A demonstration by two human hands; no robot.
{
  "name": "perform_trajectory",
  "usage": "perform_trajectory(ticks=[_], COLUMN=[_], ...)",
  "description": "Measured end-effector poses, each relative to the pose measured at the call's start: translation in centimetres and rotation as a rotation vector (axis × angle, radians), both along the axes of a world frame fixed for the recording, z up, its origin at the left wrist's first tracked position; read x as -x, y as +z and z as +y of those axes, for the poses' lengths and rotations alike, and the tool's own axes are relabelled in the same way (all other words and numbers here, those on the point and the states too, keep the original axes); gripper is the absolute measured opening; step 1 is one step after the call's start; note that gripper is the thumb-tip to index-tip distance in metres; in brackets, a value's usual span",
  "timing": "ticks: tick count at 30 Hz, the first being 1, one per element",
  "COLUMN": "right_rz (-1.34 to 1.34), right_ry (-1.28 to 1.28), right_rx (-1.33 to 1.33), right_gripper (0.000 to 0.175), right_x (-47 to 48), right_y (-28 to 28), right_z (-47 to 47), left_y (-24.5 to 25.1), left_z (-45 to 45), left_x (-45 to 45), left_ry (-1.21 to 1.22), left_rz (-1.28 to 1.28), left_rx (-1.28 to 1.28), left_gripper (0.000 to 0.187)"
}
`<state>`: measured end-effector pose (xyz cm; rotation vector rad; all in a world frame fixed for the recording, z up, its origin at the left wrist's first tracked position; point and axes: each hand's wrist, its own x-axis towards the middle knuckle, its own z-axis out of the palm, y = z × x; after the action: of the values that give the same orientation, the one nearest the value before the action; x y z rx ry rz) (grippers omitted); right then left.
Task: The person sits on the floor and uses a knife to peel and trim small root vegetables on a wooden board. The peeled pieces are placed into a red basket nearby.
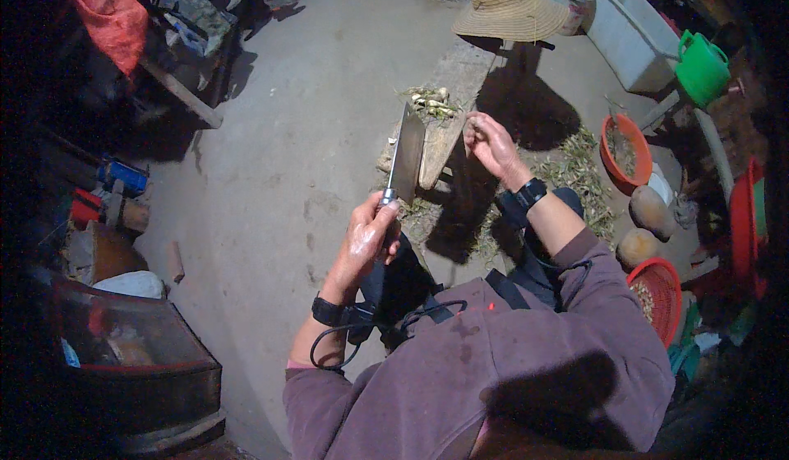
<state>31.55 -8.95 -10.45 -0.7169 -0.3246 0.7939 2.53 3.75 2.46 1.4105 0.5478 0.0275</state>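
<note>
My left hand (370, 232) grips the handle of a cleaver (407, 151), its broad metal blade raised and pointing away from me over the near end of a narrow wooden bench (453, 78). On the bench, just beyond the blade, lies a small heap of pale bulbs with green stalks (434, 101), perhaps garlic or a similar plant. My right hand (490, 142) is beside the bench's right edge with its fingers curled. Whether something small is between those fingers cannot be made out.
Plant trimmings (582, 176) litter the floor at right. Near them are an orange bowl (644, 151), rounded stones (652, 213) and a red basket (669, 296) of small pale pieces. A straw hat (508, 7) rests at the bench's far end. Farther right are a green container (703, 68) and a pale tub (635, 34).
</note>
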Motion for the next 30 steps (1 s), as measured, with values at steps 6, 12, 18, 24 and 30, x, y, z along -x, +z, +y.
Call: perform_trajectory(ticks=[6, 12, 18, 24, 30], right_rz=[-0.090, -1.321, -1.478, -1.524, -1.196], right_ry=[-0.051, -0.326, -0.297, -0.221, -0.036], right_rx=[0.259, 0.749, 0.807, 0.969, 0.817], right_gripper=[0.021, 0.016, 0.021, 0.021, 0.019], right_x=[-3.2, -3.5, -3.3, -3.4, -1.0], right_y=[0.8, 2.6, 2.1, 3.4, 3.9], right_z=[1.2, 3.8, 4.7, 4.2, 1.8], left_y=[-1.1, -1.9, -2.0, -2.7, -3.0], left_z=[-0.3, -0.2, -0.3, -0.4, -0.8], left_x=[-1.0, -1.7, -1.3, -2.5, -1.7], left_ry=[-0.017, 0.054, 0.071, 0.058, 0.135], left_rz=[-0.076, -0.083, -0.094, -0.079, -0.124], left_rx=[0.212, 0.227, 0.186, 0.283, 0.178], left_gripper=[0.022, 0.021, 0.022, 0.024, 0.024])
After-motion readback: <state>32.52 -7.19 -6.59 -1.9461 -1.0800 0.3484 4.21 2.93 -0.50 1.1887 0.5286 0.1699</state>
